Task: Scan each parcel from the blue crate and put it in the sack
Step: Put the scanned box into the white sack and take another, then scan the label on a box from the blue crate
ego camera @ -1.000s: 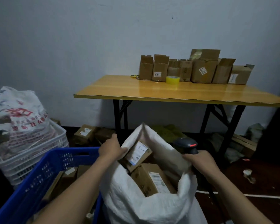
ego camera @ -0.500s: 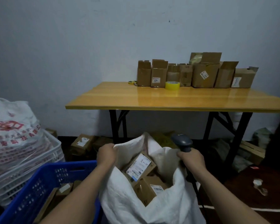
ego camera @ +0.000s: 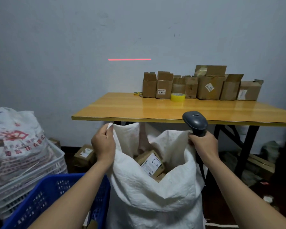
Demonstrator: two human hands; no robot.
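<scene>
Left hand: fingers curled, left rim of the white woven plastic sack pinched and held up. Right hand: wrapped round the handle of the dark grey handheld barcode scanner; right rim of the sack appears caught under the same fingers. The mouth is held open between both hands.

The sack stands on the floor just before the near edge of the yellow wood-topped folding desk, touching the blue perforated plastic crate. A brown cardboard parcel with white label is seen inside.

Sack judged soft, limp and heavy when loaded; best gripped at opposite rim edges, else the mouth collapses. Parcels judged stiff and light.
</scene>
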